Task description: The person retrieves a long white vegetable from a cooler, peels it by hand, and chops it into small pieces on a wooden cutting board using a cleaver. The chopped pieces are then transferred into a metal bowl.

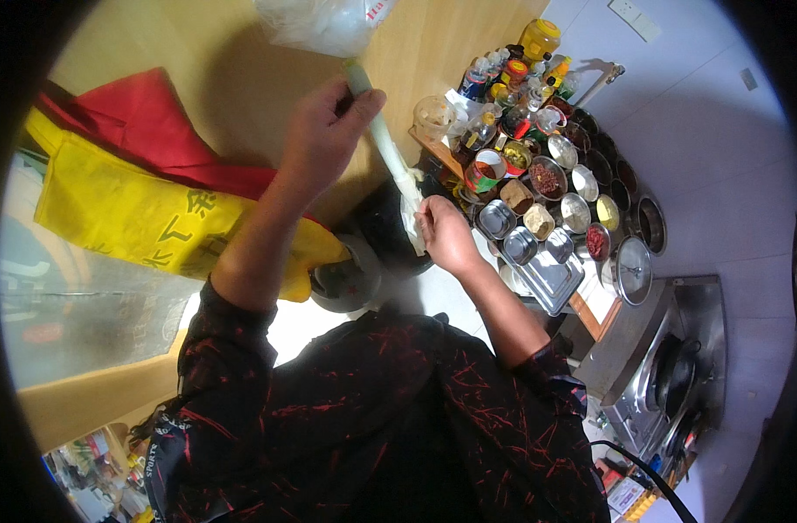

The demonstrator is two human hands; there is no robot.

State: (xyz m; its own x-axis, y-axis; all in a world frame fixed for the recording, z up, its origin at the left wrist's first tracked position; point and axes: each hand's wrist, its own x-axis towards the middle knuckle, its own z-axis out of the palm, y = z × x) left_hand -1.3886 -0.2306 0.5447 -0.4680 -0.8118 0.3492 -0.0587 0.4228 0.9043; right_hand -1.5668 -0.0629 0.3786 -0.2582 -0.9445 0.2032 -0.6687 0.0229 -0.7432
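A long leek-like green onion (pixel 383 135) slants across the view, its cut green end up and its white part down. My left hand (pixel 330 140) grips it near the green end. At the lower end my right hand (pixel 445 234) pinches a pale loose outer layer (pixel 409 212), which hangs partly peeled from the stalk. Below the stalk stands a dark bin or bag (pixel 379 216), whose inside is too dark to make out.
Sauce bottles (pixel 480 131), an opened can (pixel 485 171), and several metal bowls of seasonings (pixel 547 178) crowd the shelf at right. Beyond is a stove with a black wok (pixel 676 376). Yellow cloth (pixel 124 202) and red cloth (pixel 150 124) hang at left. A plastic bag (pixel 320 23) is above.
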